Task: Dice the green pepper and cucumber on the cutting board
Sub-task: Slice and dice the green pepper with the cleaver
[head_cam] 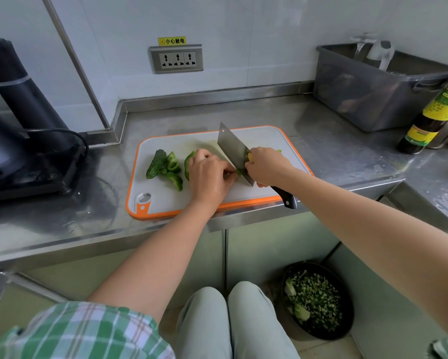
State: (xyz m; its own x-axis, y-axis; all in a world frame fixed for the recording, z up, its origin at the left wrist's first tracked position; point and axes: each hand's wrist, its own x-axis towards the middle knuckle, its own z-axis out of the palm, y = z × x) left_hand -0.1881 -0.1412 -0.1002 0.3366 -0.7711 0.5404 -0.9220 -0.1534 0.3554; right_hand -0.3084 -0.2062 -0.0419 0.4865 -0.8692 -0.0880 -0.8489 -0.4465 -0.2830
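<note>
Now right hand (267,167) grips cleaver (232,146), left hand (210,174) pinches pepper (239,172).

grey tub (368,97), sauce bottle (434,116), wall socket (176,59)

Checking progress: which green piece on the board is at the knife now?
The small strip pinched by the left hand against the knife; the other pieces lie apart from the blade.

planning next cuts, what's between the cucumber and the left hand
Cut green pepper pieces lie between the cucumber and the left hand, on the cutting board, shown in the head view.
</note>
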